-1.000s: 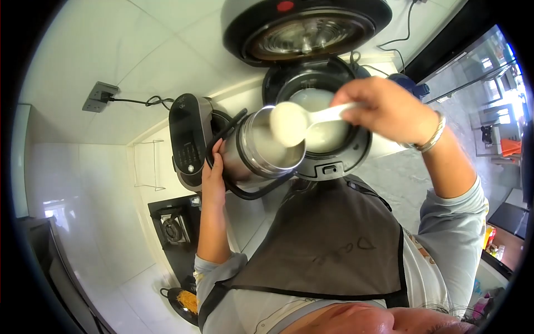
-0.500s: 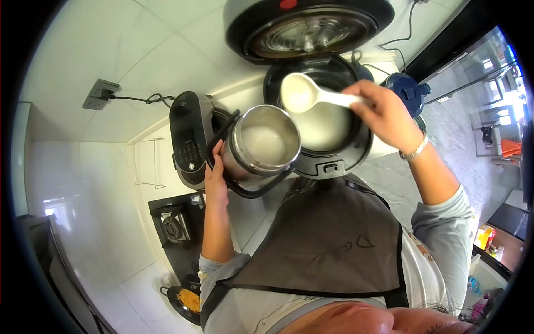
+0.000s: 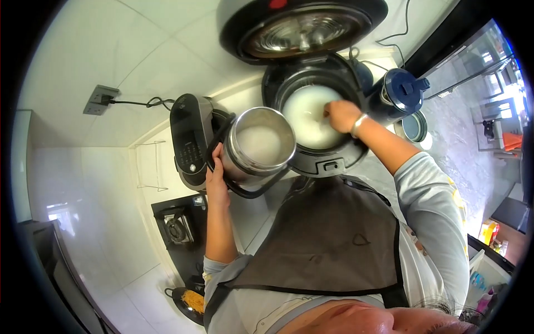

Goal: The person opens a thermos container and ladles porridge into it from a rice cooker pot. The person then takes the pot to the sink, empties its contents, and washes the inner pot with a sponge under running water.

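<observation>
My left hand [image 3: 217, 177] is wrapped round the side of a stainless steel insulated food jar [image 3: 243, 165] with a black carry handle [image 3: 253, 193]. The jar is tilted, and whitish liquid, like thin porridge, shows inside. Beside it stands an open rice cooker [image 3: 334, 166], its inner pot holding more of the milky white porridge [image 3: 306, 119]. Over this pot, at its right side, my right hand [image 3: 342, 117] is closed on the white ladle's handle. The ladle's bowl is hidden in the porridge, and hardly any of its handle shows.
The cooker's raised lid [image 3: 303, 28] stands behind the pot. Left of the jar is a dark countertop appliance [image 3: 189, 139]. A blue-lidded jug [image 3: 403, 92] and a small round container [image 3: 414, 127] are at right. A gas hob [image 3: 177, 227] and a pan of shredded food [image 3: 193, 300] lie lower left.
My right hand has moved down and left, taking the ladle from above the pot into the porridge. My left hand still holds the jar in nearly the same place.
</observation>
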Motion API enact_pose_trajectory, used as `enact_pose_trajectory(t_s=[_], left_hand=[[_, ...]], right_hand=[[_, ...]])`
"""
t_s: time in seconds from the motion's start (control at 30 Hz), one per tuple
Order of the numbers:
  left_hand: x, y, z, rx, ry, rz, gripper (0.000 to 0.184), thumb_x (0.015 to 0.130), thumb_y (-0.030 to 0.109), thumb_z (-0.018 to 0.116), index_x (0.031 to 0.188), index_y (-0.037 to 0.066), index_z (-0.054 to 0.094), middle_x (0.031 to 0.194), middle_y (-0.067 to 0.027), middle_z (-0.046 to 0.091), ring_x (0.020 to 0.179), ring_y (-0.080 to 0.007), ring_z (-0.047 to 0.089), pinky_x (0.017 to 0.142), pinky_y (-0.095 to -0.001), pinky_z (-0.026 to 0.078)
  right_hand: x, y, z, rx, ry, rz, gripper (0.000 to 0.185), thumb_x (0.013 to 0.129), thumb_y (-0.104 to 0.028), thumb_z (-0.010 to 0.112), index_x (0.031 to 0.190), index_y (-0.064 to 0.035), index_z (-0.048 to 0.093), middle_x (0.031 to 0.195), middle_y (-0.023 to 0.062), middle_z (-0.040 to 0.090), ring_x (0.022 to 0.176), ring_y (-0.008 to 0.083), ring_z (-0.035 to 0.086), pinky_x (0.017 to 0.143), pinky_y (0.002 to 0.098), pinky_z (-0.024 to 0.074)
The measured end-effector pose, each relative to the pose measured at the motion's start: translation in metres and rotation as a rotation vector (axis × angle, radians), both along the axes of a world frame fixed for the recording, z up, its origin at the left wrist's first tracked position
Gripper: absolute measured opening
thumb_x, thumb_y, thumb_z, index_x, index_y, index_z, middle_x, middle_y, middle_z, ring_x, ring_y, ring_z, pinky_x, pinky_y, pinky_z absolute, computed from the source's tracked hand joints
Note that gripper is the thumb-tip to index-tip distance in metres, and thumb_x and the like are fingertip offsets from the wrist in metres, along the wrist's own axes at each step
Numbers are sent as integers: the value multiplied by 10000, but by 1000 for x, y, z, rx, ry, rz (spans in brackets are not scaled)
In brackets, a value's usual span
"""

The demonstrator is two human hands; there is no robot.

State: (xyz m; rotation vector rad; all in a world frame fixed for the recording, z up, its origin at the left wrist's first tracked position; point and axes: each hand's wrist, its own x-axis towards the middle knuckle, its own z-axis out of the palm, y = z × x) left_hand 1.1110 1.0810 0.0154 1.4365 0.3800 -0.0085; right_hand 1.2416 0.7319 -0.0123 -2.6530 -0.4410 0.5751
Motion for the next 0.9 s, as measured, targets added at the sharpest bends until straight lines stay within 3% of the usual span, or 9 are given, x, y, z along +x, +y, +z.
enact_pose_trajectory(t_s=[0.13, 0.23, 0.57, 0.8, 0.9], left_hand=[[1, 2, -1, 8, -16, -20, 412, 1006, 304, 386, 1321, 55, 479, 1345, -84, 471, 1248, -187, 402, 1067, -307, 258], [3, 2, 0, 30, -23, -27, 417, 1005, 317, 390, 1318, 58, 483, 1341, -79, 474, 1244, -186, 403, 1067, -306, 257], [4, -3, 6, 4, 11, -2, 398, 1006, 296, 385, 1316, 68, 488, 1343, -75, 474, 1247, -190, 402, 1067, -312, 264], [5, -2, 5, -51, 19, -4, 397, 1004, 285, 390, 1315, 59, 487, 1347, -80, 474, 1254, -186, 398, 1065, -312, 269], [8, 0, 5, -36, -11, -20, 405, 1004, 288, 391, 1319, 49, 481, 1338, -84, 483, 1246, -186, 410, 1060, -312, 278]], right_hand=[[14, -1, -12, 240, 237, -97, 241, 712, -22, 568, 920, -12, 689, 827, 172, 679, 766, 259, 656, 723, 329, 500], [19, -4, -8, 384, 409, -183, 228, 724, 9, 566, 916, -12, 688, 754, 116, 669, 705, 177, 625, 660, 287, 476], [19, -31, 27, 534, 390, -239, 174, 793, 20, 553, 919, 5, 672, 699, 21, 613, 639, 90, 536, 572, 227, 409], [11, -59, 70, 637, 378, -230, 140, 797, 9, 583, 900, -7, 677, 685, 7, 600, 613, 82, 524, 567, 219, 406], [10, -59, 108, 564, 304, -227, 131, 791, 0, 585, 890, 3, 672, 675, 15, 599, 615, 85, 527, 578, 222, 415]])
